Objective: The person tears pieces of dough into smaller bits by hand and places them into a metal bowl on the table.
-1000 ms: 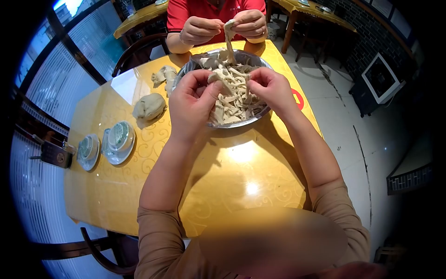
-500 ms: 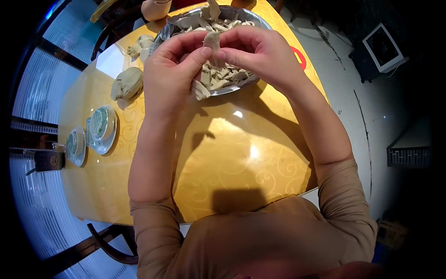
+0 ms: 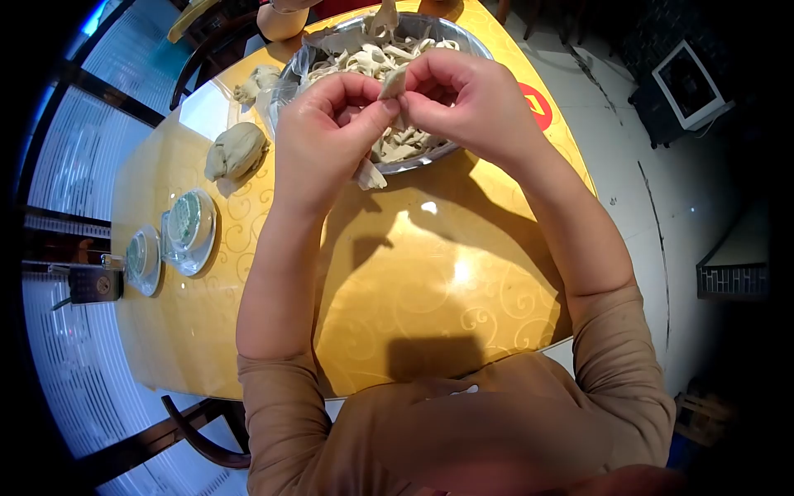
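Both my hands meet over the near part of a metal bowl (image 3: 411, 164) that is lined with clear plastic and full of pale torn strips (image 3: 368, 59). My left hand (image 3: 335, 128) is closed on a pale, dough-like piece (image 3: 393, 84), and its loose end (image 3: 369, 175) hangs below the palm. Thumb and fingers of my right hand (image 3: 463, 95) pinch the same piece from the other side, their tips close to those of the left.
Left of the bowl lie a rounded dough lump (image 3: 236, 153) and a smaller one (image 3: 258, 83). Wrapped dishes (image 3: 192, 231) stand on the yellow table (image 3: 413, 306) further left. Across the table shows another person's forearm (image 3: 281, 21).
The view has tilted down, so the bowl sits higher in it and the other person's hands are mostly out of sight. My hands have come together on the piece.
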Motion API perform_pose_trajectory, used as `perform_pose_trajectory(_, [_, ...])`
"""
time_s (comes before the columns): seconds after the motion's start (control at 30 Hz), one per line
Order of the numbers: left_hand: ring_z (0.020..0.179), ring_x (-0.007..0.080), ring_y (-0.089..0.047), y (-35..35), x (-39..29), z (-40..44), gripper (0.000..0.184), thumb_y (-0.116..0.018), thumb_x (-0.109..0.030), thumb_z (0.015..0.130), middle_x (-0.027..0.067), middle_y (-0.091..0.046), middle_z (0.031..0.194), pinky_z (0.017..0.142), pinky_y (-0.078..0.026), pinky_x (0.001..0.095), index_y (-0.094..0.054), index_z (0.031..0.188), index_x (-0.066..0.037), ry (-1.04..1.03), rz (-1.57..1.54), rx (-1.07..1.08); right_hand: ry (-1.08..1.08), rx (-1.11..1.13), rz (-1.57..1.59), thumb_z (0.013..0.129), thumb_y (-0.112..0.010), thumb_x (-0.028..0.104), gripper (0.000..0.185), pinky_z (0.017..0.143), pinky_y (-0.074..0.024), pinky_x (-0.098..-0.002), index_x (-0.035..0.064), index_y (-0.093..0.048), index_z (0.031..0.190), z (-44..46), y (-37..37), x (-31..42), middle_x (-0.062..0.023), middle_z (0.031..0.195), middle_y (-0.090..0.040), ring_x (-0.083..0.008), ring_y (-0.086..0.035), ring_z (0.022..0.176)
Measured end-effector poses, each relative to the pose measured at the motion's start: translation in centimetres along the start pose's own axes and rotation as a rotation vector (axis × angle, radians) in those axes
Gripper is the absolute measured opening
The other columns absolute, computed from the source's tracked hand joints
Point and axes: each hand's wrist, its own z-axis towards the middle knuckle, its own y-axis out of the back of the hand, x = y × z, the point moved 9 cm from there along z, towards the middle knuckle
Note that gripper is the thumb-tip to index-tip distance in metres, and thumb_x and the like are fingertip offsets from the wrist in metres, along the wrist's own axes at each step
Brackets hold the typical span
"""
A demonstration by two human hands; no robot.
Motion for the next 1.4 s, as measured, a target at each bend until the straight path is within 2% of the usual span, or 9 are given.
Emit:
perform_pose_trajectory(0.13, [0.055,-0.0005,-0.045,-0.1,0.3,-0.3,0.010,-0.068,-0.009,0.077,-0.0048,-0.057,0.066,0.048,-0.034,0.0161,-0.064,0.081,-0.001,0.027,0.067,-0.009,-0.023,-0.009,-0.028,0.077,-0.062,0.005,0.009,0.057,-0.0435,-0.0183,0.0008,-0.061,0.085,-0.1,-0.1,0.2,0.0028,0.070,-0.058,-0.0020,-0.052,0.065])
perform_pose_trajectory(0.43, [0.057,-0.0001,-0.046,-0.8,-1.0,-0.5,0.009,-0.067,-0.007,0.077,-0.0055,-0.056,0.065,0.049,-0.036,0.0163,-0.064,0.081,0.000,-0.095,0.077,0.015,-0.019,-0.122,-0.067,0.077,-0.064,0.010,0.012,0.058,-0.0450,-0.0191,0.0029,-0.062,0.086,0.1,1.1,-0.1,0.0025,0.069,-0.059,-0.0026,-0.054,0.063])
perform_pose_trajectory(0.63, [0.052,0.0000,-0.045,0.3,-0.4,-0.4,0.010,-0.065,-0.005,0.079,-0.0039,-0.057,0.066,0.045,-0.033,0.0155,-0.063,0.087,0.000,-0.003,-0.169,0.018,-0.027,-0.245,-0.300,0.079,-0.065,0.014,0.012,0.058,-0.0462,-0.0202,0.0031,-0.062,0.083,0.7,3.0,-2.3,-0.0002,0.071,-0.063,-0.0041,-0.057,0.063])
perform_pose_trajectory(0.8, [0.051,0.0012,-0.046,1.3,0.0,0.4,0.016,-0.069,-0.010,0.083,-0.0010,-0.060,0.070,0.044,-0.033,0.0147,-0.064,0.093,0.001,-0.050,-0.244,-0.008,-0.030,-0.040,-0.510,0.085,-0.064,0.013,0.027,0.066,-0.0499,-0.0245,0.0075,-0.065,0.111,0.9,1.6,-3.2,-0.0049,0.083,-0.069,-0.0105,-0.063,0.072])
perform_pose_trajectory(0.9, [0.052,0.0019,-0.047,0.8,0.7,0.4,0.017,-0.070,-0.010,0.082,-0.0003,-0.060,0.070,0.045,-0.034,0.0151,-0.064,0.093,0.002,0.008,-0.298,-0.011,0.119,-0.076,-0.619,0.085,-0.064,0.013,0.026,0.068,-0.0502,-0.0240,0.0082,-0.065,0.110,0.7,1.0,-1.1,-0.0063,0.082,-0.069,-0.0107,-0.064,0.075])
perform_pose_trajectory(1.07, [0.052,0.0022,-0.046,0.7,1.0,0.3,0.018,-0.070,-0.013,0.082,-0.0006,-0.060,0.070,0.045,-0.033,0.0158,-0.065,0.092,0.002,0.014,-0.286,-0.013,-0.012,0.050,0.135,0.085,-0.066,0.013,0.025,0.074,-0.0506,-0.0231,-0.0024,-0.064,0.105,0.4,0.5,0.3,-0.0041,0.092,-0.067,-0.0105,-0.063,0.082])
perform_pose_trajectory(1.17, [0.052,0.0019,-0.046,0.3,0.9,0.4,0.018,-0.070,-0.014,0.083,-0.0009,-0.059,0.069,0.045,-0.032,0.0156,-0.066,0.092,0.002,0.023,-0.273,0.007,-0.082,0.087,0.236,0.084,-0.067,0.011,0.023,0.075,-0.0508,-0.0212,-0.0025,-0.064,0.102,0.1,-0.4,0.0,-0.0046,0.090,-0.067,-0.0095,-0.063,0.082])
perform_pose_trajectory(1.2, [0.051,0.0018,-0.045,0.3,0.8,0.3,0.018,-0.070,-0.014,0.083,-0.0011,-0.059,0.068,0.045,-0.032,0.0156,-0.066,0.092,0.002,0.023,-0.253,0.003,-0.085,0.044,0.277,0.079,-0.072,0.016,0.025,0.071,-0.0503,-0.0220,-0.0008,-0.067,0.096,0.2,-0.3,-0.5,-0.0063,0.085,-0.068,-0.0089,-0.063,0.077])
perform_pose_trajectory(1.4, [0.050,0.0015,-0.045,0.2,1.0,0.3,0.017,-0.070,-0.014,0.083,-0.0018,-0.058,0.067,0.044,-0.032,0.0155,-0.065,0.090,0.001,0.025,-0.260,-0.007,-0.072,0.005,0.244,0.078,-0.071,0.015,0.020,0.068,-0.0507,-0.0227,-0.0009,-0.068,0.091,0.0,-0.1,-0.4,-0.0059,0.080,-0.069,-0.0098,-0.064,0.073])
